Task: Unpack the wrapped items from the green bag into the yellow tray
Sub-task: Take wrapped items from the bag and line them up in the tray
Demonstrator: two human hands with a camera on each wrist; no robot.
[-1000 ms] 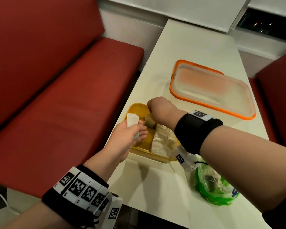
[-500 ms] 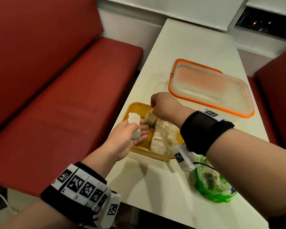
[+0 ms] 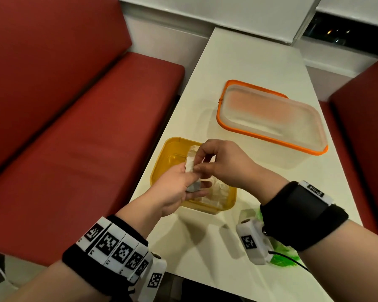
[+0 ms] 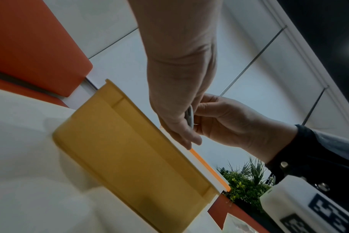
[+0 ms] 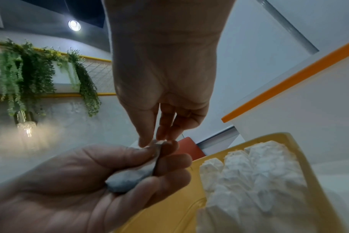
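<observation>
My left hand holds a small white-and-grey wrapped item just above the yellow tray. My right hand pinches the item's upper end with thumb and fingers. In the right wrist view the wrapped item lies across the left hand's fingers, and the right hand nips its tip. Several white wrapped items lie in the right half of the tray. The green bag sits near the table's front edge, mostly hidden behind my right wrist.
A translucent container with an orange rim lies on the white table beyond the tray. Red bench seats flank the table on both sides. The tray stands close to the table's left edge.
My right hand left the items in the tray and came over to pinch the wrapped item in my left hand. The left hand has lifted slightly over the tray.
</observation>
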